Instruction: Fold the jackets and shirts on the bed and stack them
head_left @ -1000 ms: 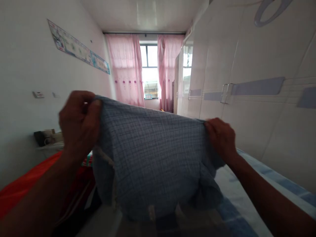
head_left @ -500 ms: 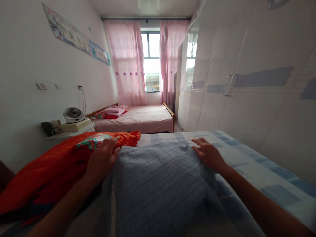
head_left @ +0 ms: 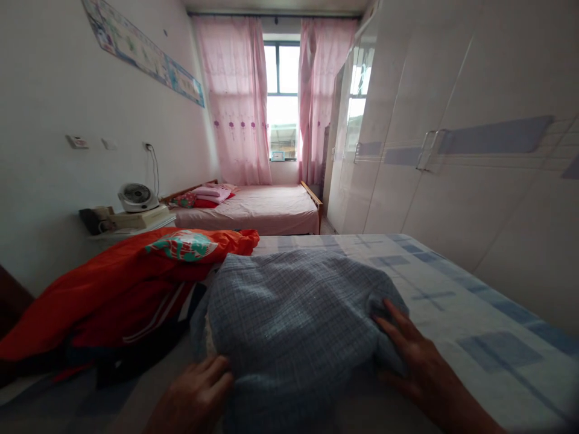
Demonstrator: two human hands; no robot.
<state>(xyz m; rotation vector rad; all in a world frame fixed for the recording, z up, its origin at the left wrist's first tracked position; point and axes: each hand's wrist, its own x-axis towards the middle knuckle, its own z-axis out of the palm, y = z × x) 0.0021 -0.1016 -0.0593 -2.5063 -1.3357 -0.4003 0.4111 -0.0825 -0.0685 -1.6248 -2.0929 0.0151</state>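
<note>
A blue-grey checked cloth point(head_left: 289, 319) lies in a soft heap on the bed point(head_left: 452, 289) in front of me. My left hand point(head_left: 194, 392) rests at its near left edge, fingers spread and touching the fabric. Flat against the cloth's right side lies my right hand point(head_left: 416, 355), fingers apart. Neither hand grips anything. An orange garment point(head_left: 113, 283) with a green print lies to the left of the cloth, touching it.
A white wardrobe point(head_left: 452, 150) runs along the right wall. A second bed point(head_left: 266, 208) with folded pink bedding stands under the curtained window point(head_left: 280, 96). A small fan point(head_left: 136, 196) and books sit on a stand at the left wall.
The cloth, held up by both hands a second ago, now lies on the bed. Both hands let go and drew back along it toward me.
</note>
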